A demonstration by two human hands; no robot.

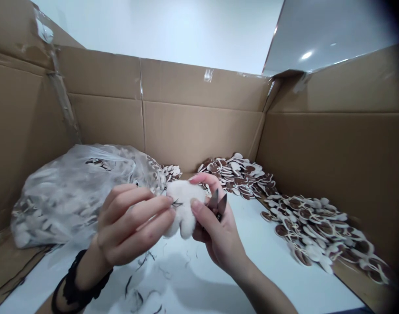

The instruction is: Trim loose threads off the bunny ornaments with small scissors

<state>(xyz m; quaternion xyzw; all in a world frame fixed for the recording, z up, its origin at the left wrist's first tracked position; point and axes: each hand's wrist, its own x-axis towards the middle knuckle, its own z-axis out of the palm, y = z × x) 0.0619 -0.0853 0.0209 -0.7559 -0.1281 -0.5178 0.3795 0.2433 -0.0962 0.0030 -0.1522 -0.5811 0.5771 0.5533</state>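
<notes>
A small white fluffy plush piece (185, 205) is held up between both hands over a white work surface (277, 257). My left hand (134, 226) pinches its left edge, where dark threads stick out. My right hand (215, 226) grips the piece from the right with thumb on its front, and also holds small thread snips (218, 203) whose dark blades point upward beside the plush. Both hands are closed.
Cardboard walls (199, 126) enclose the surface on three sides. A clear plastic bag (78, 192) full of white pieces lies at the left. Piles of brown-and-white flat pieces (238, 174) spread along the back and right (320, 226). Cut dark threads (143, 283) litter the near surface.
</notes>
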